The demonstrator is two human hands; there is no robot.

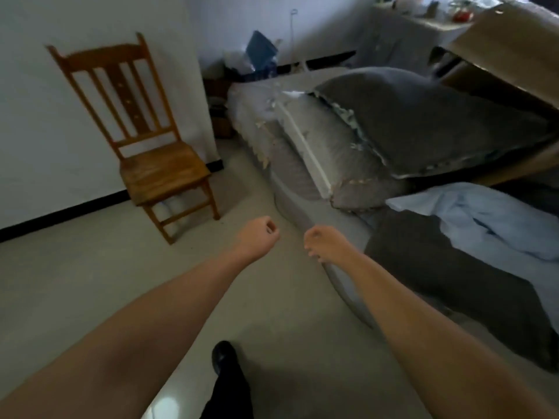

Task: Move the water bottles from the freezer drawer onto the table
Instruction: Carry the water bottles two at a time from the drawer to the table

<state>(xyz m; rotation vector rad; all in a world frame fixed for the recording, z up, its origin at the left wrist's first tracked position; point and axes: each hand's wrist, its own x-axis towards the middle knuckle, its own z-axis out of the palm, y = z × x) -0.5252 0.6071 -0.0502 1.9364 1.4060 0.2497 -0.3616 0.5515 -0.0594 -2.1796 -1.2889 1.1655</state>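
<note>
Curling into empty fists, left hand [259,237] and right hand [325,241] near slatted wooden chair [145,140].

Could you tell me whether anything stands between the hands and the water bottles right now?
That cannot be judged: no bottles, freezer or table show. Both hands, left and right, are loosely closed and hold nothing, over bare floor between a wooden chair and a bed.
</note>
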